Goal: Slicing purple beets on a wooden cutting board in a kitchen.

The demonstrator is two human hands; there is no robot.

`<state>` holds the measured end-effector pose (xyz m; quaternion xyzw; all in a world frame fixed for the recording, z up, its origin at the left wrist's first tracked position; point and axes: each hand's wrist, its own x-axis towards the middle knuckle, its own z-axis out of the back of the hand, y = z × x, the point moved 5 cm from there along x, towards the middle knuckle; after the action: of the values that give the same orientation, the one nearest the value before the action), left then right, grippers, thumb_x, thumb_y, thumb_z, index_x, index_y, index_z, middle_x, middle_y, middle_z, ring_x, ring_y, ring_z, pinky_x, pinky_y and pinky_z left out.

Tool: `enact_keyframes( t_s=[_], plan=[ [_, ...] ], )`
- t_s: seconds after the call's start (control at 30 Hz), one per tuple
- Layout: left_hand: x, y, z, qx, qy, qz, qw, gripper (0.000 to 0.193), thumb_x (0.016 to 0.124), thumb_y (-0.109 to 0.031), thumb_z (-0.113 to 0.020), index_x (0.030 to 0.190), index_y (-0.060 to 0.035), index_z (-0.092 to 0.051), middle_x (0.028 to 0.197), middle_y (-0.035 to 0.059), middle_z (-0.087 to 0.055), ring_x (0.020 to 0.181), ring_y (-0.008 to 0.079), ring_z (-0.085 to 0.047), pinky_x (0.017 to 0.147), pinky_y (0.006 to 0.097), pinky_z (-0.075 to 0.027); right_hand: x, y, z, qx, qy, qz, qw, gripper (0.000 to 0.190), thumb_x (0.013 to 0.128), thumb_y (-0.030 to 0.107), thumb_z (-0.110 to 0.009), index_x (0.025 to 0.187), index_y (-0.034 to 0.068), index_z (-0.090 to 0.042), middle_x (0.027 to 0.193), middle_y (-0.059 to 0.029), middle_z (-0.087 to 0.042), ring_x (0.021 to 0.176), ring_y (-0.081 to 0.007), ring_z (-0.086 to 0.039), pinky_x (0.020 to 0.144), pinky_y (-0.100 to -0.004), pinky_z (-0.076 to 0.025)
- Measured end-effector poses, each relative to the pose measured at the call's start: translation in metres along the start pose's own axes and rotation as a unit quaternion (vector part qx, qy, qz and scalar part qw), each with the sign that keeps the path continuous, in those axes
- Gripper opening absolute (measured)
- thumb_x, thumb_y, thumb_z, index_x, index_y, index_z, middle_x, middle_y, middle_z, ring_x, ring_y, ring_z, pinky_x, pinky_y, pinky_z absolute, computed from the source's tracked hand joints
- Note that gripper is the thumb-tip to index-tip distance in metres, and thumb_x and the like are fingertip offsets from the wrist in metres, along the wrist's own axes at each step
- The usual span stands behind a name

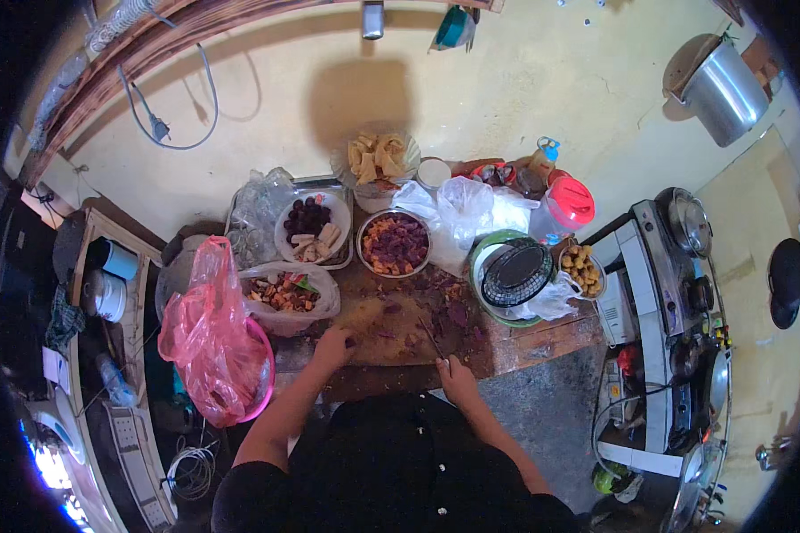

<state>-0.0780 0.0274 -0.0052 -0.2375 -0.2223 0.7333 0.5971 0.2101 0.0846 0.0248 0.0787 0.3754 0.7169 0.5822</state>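
My right hand [456, 377] grips a knife [432, 335], its blade pointing up and left over the wooden cutting board [373, 352]. At the board's left front, my left hand [333, 348] has its fingers curled around a small purple root vegetable piece [351, 342], mostly hidden. Purple scraps and peelings [459, 312] lie scattered over the board's right part. Just behind the board stands a metal bowl [429, 258] of diced purple and orange vegetable [395, 241]. A plastic-lined container [327, 320] with orange and brown pieces [283, 293] sits left of the board.
A pink plastic bag [207, 333] rests in a pink basin [267, 373] at the left. Behind are a white bowl [307, 230] and a plate of folded wrappers [377, 158]. A black basket [517, 272] and fried balls [581, 270] stand right, before a gas stove [683, 333].
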Motion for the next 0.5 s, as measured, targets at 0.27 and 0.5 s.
enact_keyframes(
  t_s=[0.27, 0.5],
  plan=[
    [-0.010, 0.003, -0.002, -0.056, -0.066, 0.014, 0.996, 0.021, 0.065, -0.013, -0.069, 0.084, -0.0055, -0.063, 0.085, 0.0149, -0.058, 0.082, 0.0307, -0.058, 0.072, 0.0374, -0.047, -0.005, -0.004, -0.002, 0.009, 0.021, -0.009, 1.000, 0.043, 0.091, 0.043, -0.040, 0.090, 0.001, -0.048, 0.080, -0.0286, -0.058, 0.081, -0.0478, -0.055, 0.068, -0.0532, -0.041],
    [0.033, 0.046, -0.023, -0.581, -0.084, 0.242, 0.773, 0.019, 0.077, -0.017, -0.067, 0.084, 0.0005, -0.063, 0.085, 0.0064, -0.061, 0.076, 0.0148, -0.058, 0.067, 0.0271, -0.047, -0.007, 0.003, -0.004, -0.010, 0.034, -0.006, 0.999, 0.046, 0.091, 0.045, -0.039, 0.094, 0.001, -0.049, 0.084, -0.0290, -0.058, 0.084, -0.0475, -0.055, 0.071, -0.0531, -0.041]
  ],
)
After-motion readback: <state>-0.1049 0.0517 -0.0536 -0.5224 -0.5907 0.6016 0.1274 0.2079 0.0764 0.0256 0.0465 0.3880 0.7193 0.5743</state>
